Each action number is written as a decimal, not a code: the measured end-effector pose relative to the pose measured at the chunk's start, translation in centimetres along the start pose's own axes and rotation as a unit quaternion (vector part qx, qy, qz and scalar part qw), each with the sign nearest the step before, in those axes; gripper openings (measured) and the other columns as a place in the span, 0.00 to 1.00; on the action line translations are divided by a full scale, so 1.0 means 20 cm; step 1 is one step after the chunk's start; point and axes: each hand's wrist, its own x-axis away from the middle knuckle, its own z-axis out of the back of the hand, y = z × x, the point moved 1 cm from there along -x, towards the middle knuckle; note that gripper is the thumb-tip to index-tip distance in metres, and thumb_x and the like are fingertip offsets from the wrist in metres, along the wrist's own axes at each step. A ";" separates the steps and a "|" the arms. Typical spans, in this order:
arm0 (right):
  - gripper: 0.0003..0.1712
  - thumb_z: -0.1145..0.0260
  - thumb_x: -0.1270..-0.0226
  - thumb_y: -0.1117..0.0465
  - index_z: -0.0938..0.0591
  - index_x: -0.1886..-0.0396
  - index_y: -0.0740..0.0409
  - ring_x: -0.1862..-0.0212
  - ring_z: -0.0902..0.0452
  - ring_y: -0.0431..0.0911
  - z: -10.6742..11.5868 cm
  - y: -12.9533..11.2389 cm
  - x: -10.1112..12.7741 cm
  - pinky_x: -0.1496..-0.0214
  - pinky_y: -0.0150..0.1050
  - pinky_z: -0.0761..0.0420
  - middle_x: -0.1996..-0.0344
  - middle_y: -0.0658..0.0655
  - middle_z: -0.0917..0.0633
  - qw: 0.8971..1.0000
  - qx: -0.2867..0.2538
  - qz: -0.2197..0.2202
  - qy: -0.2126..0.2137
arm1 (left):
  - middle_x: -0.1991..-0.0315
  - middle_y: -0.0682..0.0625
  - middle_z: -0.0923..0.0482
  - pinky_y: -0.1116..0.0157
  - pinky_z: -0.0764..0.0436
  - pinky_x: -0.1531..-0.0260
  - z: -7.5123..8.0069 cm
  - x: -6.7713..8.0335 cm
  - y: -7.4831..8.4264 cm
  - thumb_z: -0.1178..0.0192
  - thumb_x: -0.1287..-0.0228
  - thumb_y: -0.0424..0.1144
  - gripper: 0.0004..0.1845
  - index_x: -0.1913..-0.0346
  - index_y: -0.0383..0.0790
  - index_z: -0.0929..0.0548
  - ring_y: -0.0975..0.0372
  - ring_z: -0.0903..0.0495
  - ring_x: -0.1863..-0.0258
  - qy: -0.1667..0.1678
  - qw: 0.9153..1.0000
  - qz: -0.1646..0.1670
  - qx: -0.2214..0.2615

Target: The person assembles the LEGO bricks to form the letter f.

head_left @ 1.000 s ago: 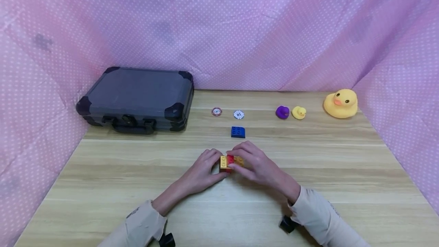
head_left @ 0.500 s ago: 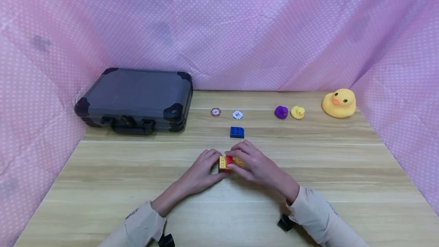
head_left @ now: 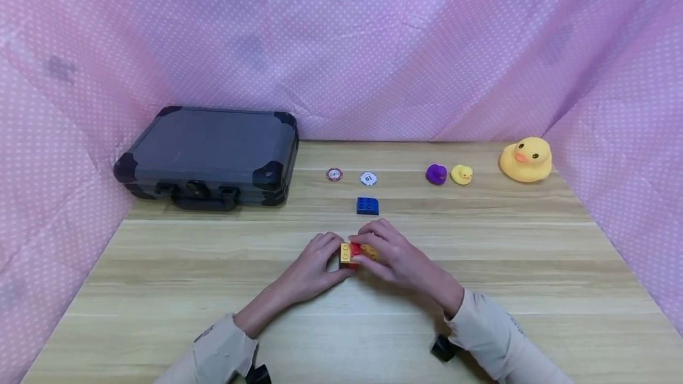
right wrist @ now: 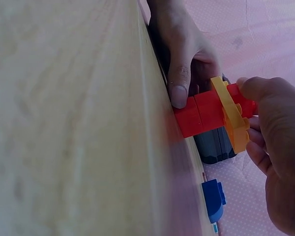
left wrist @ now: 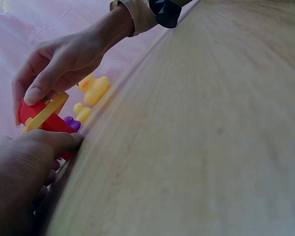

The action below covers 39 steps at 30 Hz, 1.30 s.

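At mid-table, the left hand (head_left: 315, 265) steadies a red brick (right wrist: 199, 114) base while the right hand (head_left: 397, 256) pinches a thin yellow plate (right wrist: 231, 114) and a small red piece onto it (seating looks partial). 1 blue brick (head_left: 367, 205) lies unused beyond. Wooden table (head_left: 533, 277), pink dotted backdrop (head_left: 373, 46).
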 end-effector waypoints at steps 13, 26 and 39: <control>0.17 0.27 0.30 0.60 0.15 0.45 0.62 0.46 0.25 0.47 -0.01 0.00 0.00 0.46 0.42 0.19 0.49 0.54 0.20 1.000 -0.005 -0.005 -0.002 | 0.48 0.53 0.21 0.56 0.24 0.47 0.00 0.00 -0.01 0.25 0.37 0.44 0.22 0.44 0.43 0.18 0.60 0.27 0.50 0.007 1.000 -0.010 -0.001; 0.20 0.26 0.32 0.58 0.17 0.45 0.59 0.44 0.26 0.44 -0.03 -0.02 0.00 0.44 0.40 0.20 0.47 0.52 0.20 0.998 -0.007 -0.060 0.000 | 0.49 0.53 0.21 0.58 0.24 0.50 0.01 0.00 0.01 0.24 0.38 0.44 0.22 0.45 0.41 0.18 0.61 0.27 0.51 0.003 1.000 -0.004 -0.006; 0.23 0.30 0.28 0.61 0.21 0.37 0.63 0.37 0.27 0.53 0.04 0.22 -0.01 0.35 0.55 0.27 0.42 0.58 0.21 0.986 -0.030 -0.152 0.054 | 0.49 0.54 0.22 0.56 0.24 0.49 0.00 0.01 0.01 0.26 0.36 0.46 0.19 0.47 0.43 0.18 0.61 0.27 0.51 0.003 1.000 0.016 0.000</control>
